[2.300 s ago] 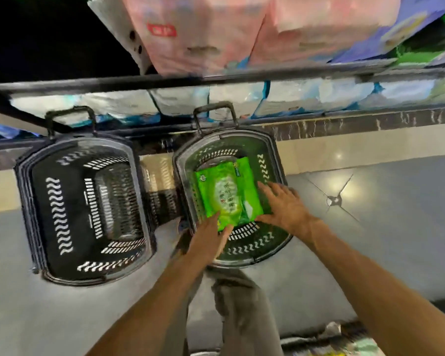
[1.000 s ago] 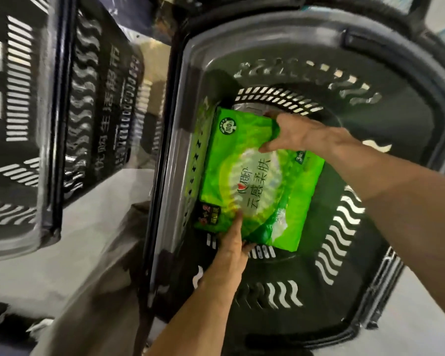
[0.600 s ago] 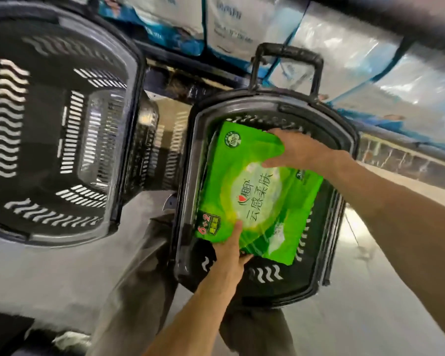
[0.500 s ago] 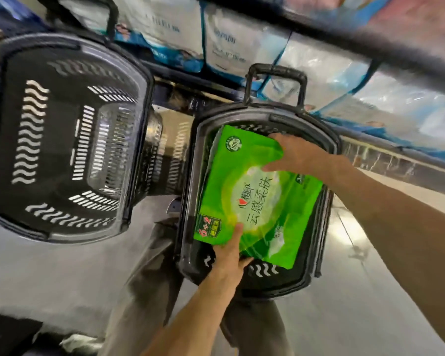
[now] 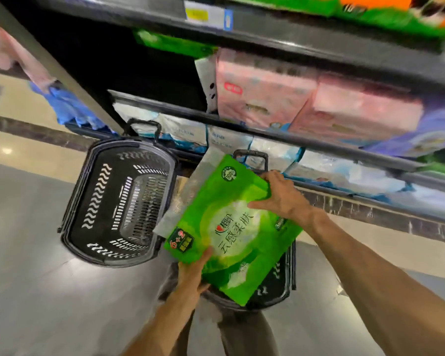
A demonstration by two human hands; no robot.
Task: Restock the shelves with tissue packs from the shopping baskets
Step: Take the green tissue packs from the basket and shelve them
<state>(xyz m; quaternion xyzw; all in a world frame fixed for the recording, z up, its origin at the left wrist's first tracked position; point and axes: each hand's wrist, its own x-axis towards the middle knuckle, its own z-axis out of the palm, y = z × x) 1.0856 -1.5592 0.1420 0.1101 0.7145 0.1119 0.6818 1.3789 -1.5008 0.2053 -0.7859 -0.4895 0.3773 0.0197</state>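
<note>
Blurred shelves (image 5: 280,140); pack (image 5: 231,227) hiding basket (image 5: 275,291)

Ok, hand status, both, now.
Left hand: closed on the near lower edge of the green tissue pack.
Right hand: closed on the pack's far upper edge.

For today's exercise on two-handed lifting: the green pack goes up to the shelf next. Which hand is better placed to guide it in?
The right hand, probably. It grips the green pack's top edge, the end nearest the shelf. The left hand sits under the bottom edge, better suited to supporting and pushing.
</note>
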